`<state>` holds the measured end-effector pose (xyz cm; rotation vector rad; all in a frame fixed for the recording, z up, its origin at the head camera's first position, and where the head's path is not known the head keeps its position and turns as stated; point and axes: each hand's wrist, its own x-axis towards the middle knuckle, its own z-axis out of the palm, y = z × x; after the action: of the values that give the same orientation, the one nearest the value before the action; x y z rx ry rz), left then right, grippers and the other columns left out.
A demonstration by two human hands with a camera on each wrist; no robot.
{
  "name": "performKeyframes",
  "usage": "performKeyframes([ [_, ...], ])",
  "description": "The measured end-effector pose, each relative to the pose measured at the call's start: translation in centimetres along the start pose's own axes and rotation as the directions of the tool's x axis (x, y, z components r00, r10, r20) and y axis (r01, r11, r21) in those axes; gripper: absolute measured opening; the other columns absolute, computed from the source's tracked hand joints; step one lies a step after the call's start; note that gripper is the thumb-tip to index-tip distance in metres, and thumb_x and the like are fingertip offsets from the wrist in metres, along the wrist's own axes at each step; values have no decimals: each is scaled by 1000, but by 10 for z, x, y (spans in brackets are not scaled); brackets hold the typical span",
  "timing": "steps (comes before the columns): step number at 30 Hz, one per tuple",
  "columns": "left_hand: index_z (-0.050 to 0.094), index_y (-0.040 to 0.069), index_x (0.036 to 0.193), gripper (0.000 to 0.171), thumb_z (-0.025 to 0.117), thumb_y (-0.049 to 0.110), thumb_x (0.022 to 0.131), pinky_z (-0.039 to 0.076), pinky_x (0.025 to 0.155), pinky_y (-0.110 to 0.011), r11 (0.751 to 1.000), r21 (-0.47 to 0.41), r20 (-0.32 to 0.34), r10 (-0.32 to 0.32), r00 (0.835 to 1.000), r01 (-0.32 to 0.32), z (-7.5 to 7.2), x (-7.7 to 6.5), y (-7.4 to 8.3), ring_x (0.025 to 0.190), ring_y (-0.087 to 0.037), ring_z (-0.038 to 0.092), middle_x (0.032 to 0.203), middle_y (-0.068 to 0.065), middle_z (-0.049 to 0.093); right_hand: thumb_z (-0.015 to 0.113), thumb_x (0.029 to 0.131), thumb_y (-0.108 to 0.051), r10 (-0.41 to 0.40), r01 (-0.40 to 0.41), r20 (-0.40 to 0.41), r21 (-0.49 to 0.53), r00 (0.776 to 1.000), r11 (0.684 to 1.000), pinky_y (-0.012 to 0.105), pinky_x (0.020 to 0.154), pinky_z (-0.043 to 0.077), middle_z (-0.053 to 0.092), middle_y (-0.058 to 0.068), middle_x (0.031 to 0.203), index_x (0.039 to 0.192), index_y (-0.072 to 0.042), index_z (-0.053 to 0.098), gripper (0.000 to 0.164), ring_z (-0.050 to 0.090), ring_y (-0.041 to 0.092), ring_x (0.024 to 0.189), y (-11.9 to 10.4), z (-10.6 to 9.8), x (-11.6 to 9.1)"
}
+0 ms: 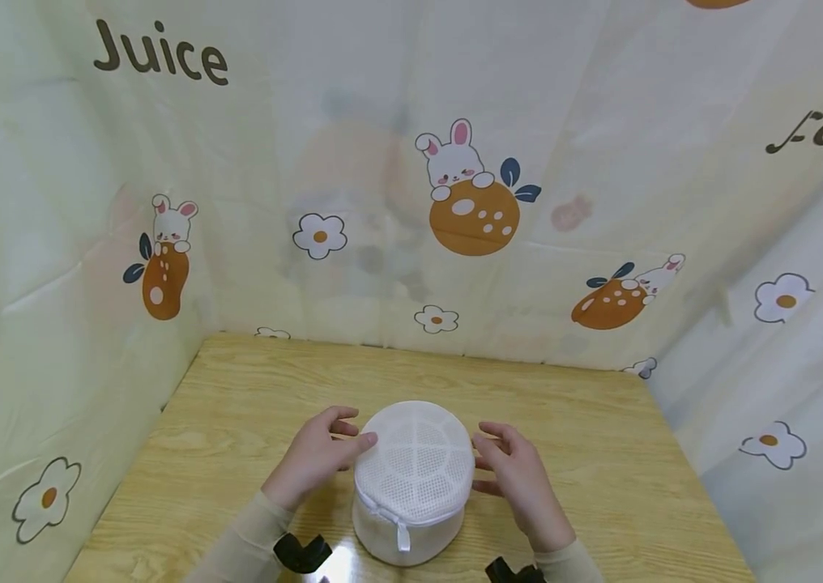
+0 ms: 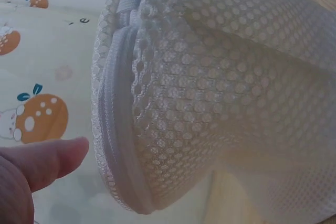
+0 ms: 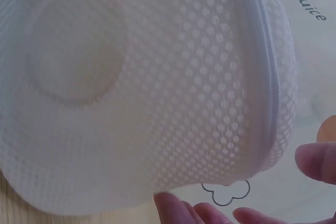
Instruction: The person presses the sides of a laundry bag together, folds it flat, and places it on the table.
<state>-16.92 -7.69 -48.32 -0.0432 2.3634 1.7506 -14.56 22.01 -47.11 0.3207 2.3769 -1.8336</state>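
In the head view we see a white mesh bag [image 1: 419, 457], a squat cylinder that stands upright on the wooden desk [image 1: 579, 437], its round top towards us. The left hand [image 1: 313, 453] lies along one side of it, thumb at the edge of the top, and the right hand [image 1: 521, 482] flanks the other side with fingers loosely bent. The 2 hands are apart, with the bag between them, and neither grips it; we can't fairly tell from here whether any fingertip grazes the mesh. A zip runs round the top, with a pull tab [image 1: 402, 537] hanging at the near side. Behind and to both sides hangs a printed cloth [image 1: 258, 154]; it leaves the near side free, and nothing else stands between the hands and the bag.

In the left wrist view, we notice the side wall dips in a soft fold below the zip band [image 2: 118, 114], so we judge it light and yielding, likely to buckle if squeezed there. The left thumb points at the rim, just beside it.

In the right wrist view, a faint ring shows through the thin wall, and the right hand's fingertips sit by its lower edge. We would take hold at the zipped rim, which looks stiffer, using 2 opposite points; the open weave should give decent grip, and we expect little risk of breakage.
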Motion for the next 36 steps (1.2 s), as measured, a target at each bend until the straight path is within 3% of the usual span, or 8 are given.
performKeyframes([
  [7,64,-3,135,57,85,27,92,65,76,-46,984,-154,120,-73,990,91,1,4,-2,84,-22,71,108,-15,71,68,106,-34,81,-81,11,46,997,996,39,68,67,68,17,125,145,2,59,54,72,22,91,4,7,6],
  [13,64,-3,129,51,84,25,92,64,74,-40,974,-186,216,-84,973,126,3,9,-5,80,-19,71,98,-9,73,70,104,-34,91,-92,11,63,996,994,34,64,63,69,10,112,137,3,63,50,69,21,84,8,11,10],
  [23,66,-3,124,47,85,22,89,63,68,-33,966,-211,276,-86,957,148,10,11,-6,74,-15,73,90,-6,77,74,102,-29,112,-121,70,133,991,984,34,65,62,69,5,99,128,6,65,45,69,17,79,11,19,13],
  [30,66,-4,121,40,85,11,89,65,65,-30,941,-275,309,-107,945,197,15,15,-10,74,-15,76,90,-7,78,74,100,-17,142,-164,114,210,983,964,28,62,61,71,1,89,124,7,65,36,71,12,73,16,20,15],
  [36,65,-7,118,37,83,3,87,66,65,-31,928,-318,308,-94,947,195,18,17,-15,74,-15,77,91,-7,77,72,99,-9,146,-182,147,265,978,947,28,65,63,74,2,88,122,10,66,30,74,12,76,21,21,18],
])
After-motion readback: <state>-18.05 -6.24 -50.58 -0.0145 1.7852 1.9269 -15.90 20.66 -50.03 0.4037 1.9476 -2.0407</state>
